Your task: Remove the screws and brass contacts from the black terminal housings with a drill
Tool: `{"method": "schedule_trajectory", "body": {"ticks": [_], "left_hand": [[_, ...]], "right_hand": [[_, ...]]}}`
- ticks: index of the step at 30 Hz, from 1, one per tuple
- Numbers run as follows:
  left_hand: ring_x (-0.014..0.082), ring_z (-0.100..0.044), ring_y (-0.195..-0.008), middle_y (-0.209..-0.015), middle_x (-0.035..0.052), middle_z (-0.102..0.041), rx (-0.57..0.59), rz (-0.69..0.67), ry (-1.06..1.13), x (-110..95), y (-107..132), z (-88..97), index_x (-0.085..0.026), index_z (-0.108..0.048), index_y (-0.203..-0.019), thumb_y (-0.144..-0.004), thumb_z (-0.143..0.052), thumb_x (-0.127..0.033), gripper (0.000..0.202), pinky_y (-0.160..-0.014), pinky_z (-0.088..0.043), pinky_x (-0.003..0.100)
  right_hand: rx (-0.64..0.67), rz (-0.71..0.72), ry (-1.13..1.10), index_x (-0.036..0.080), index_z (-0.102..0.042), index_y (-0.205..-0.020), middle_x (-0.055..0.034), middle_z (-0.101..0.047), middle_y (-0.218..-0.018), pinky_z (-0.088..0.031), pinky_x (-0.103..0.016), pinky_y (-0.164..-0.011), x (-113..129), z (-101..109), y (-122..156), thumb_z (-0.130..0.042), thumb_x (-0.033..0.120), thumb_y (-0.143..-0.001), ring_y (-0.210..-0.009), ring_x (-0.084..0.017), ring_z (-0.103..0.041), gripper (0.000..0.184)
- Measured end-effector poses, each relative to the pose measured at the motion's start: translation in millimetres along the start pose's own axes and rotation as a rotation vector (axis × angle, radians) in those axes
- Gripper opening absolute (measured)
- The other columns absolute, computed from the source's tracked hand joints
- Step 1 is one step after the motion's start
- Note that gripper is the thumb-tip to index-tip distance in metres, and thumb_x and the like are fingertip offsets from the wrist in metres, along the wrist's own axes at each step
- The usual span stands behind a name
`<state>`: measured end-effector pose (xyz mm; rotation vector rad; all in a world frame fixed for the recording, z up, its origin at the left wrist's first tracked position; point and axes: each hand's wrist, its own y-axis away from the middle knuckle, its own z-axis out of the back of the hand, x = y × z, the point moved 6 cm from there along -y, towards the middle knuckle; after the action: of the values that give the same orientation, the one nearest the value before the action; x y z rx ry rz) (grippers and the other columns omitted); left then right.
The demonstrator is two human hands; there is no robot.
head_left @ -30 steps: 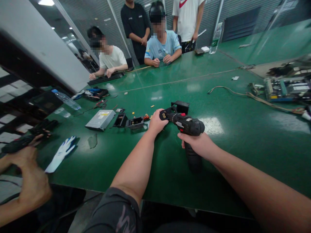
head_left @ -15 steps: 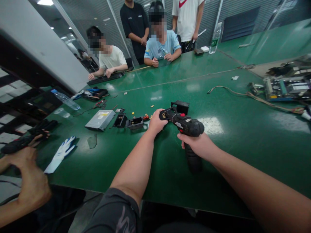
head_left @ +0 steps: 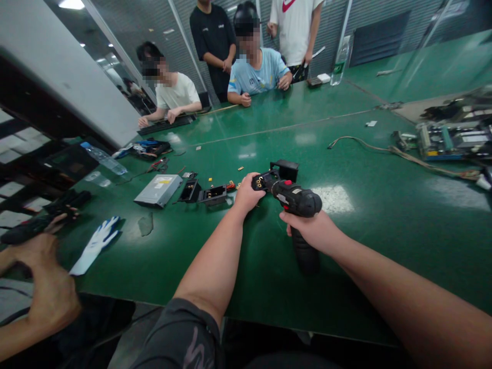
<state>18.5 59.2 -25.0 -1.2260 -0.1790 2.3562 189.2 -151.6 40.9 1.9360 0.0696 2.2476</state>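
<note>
My right hand [head_left: 307, 225] is wrapped round the grip of a black cordless screwdriver [head_left: 298, 200] with red buttons. Its front end points away from me, at a black plastic housing [head_left: 285, 170] with brass-coloured contacts inside. The tip itself is hidden behind the tool's body. My left hand [head_left: 248, 195] grips the near left end of that housing, fingers closed over it, and steadies it on the green table [head_left: 265, 287]. Just left of this hand lie two similar black housings, one [head_left: 214, 195] nearer and one [head_left: 189, 190] farther left, with small brass and orange pieces around them.
A silver drive box [head_left: 158, 189] and a white-blue glove [head_left: 98, 243] lie to the left. At far left a co-worker's hand [head_left: 42, 253] holds another black tool. Circuit boards [head_left: 449, 138] with a cable stand at right. People sit and stand across the table.
My hands, the screwdriver and the housing stay almost in place. Across the table, the person in light blue has moved one hand outward, and a standing person in white has raised a hand.
</note>
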Motion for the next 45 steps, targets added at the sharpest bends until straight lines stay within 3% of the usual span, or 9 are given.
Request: {"method": "schedule_trajectory", "body": {"ticks": [4,17,30,45], "left_hand": [[0.0315,-0.073,-0.133,-0.141,0.0073,-0.075,0.014,0.005,-0.002,-1.5,-0.5,-0.1,-0.028,-0.069,-0.14,-0.074,-0.084,-0.013,0.069,-0.125,-0.055,0.052],[0.0324,-0.073,-0.134,-0.141,0.0079,-0.075,0.015,0.009,0.004,-1.7,0.0,0.3,-0.028,-0.069,-0.139,-0.074,-0.084,-0.01,0.069,-0.125,-0.055,0.053],[0.033,-0.073,-0.133,-0.139,0.0095,-0.075,0.013,-0.013,-0.017,-3.5,-0.1,1.0,-0.025,-0.068,-0.139,-0.074,-0.083,-0.01,0.069,-0.124,-0.055,0.051],[0.0322,-0.073,-0.134,-0.14,0.0083,-0.075,0.013,-0.003,0.007,-3.4,0.8,1.0,-0.027,-0.069,-0.139,-0.076,-0.084,-0.01,0.068,-0.124,-0.055,0.052]], "right_hand": [[-0.003,0.011,-0.023,0.027,-0.067,-0.091,-0.0006,-0.071,-0.065,-0.057,-0.039,-0.068,1.7,-0.3,1.4,-0.079,0.043,-0.083,-0.064,-0.024,-0.071,0.021],[-0.004,0.033,-0.044,0.025,-0.07,-0.123,0.0013,-0.072,-0.068,-0.058,-0.039,-0.065,3.9,-0.7,2.6,-0.079,0.041,-0.083,-0.063,-0.026,-0.072,0.045],[-0.013,0.04,-0.06,0.023,-0.065,-0.132,0.0036,-0.071,-0.066,-0.056,-0.037,-0.063,3.6,0.0,2.6,-0.079,0.039,-0.083,-0.06,-0.024,-0.07,0.054],[-0.013,0.071,-0.064,0.023,-0.066,-0.129,0.0029,-0.071,-0.068,-0.055,-0.037,-0.062,4.4,-0.4,1.6,-0.079,0.041,-0.08,-0.06,-0.024,-0.07,0.054]]}}
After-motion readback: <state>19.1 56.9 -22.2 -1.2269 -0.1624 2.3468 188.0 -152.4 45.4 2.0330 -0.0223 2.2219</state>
